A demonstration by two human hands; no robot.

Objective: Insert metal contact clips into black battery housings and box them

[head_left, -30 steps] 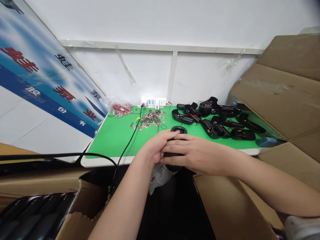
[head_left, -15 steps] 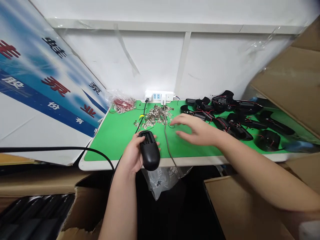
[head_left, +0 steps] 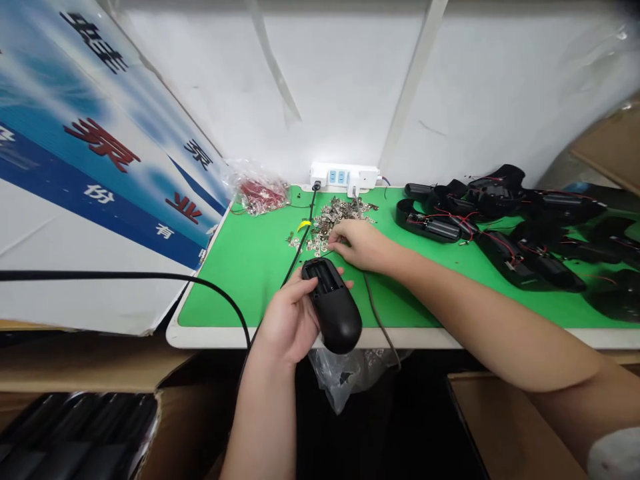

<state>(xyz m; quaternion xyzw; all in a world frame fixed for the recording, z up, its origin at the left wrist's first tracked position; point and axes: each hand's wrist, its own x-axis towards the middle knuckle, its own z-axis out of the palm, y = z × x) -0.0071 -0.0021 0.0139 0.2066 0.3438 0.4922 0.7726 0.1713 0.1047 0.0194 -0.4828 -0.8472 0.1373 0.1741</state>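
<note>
Housing (head_left: 340, 319) of black plastic, in the head view, sits in the left hand (head_left: 294, 323) above the near edge of the table (head_left: 220, 338), its open slot toward 11 o'clock and its rounded end toward 5. That hand is closed round it: the thumb lies by the slot, the palm is at the left side, and fingertips show along the right side. Taking the housing as the clock's centre, the right hand (head_left: 365, 243) is at 1 o'clock, fingertips drawn nearly together at the near edge of the heaped metal clips (head_left: 327, 215); whether a clip is between them, I cannot tell. The clips lie at 12 o'clock on the green mat (head_left: 235, 273), with a power strip (head_left: 370, 175) just beyond. A black cable (head_left: 313, 203) and a grey cord (head_left: 374, 303) run from the strip toward the near edge. A clear bag (head_left: 263, 198) with red contents lies at 11 o'clock, wired black parts (head_left: 505, 200) spread around 2, and grey plastic (head_left: 337, 380) hangs at 6.
</note>
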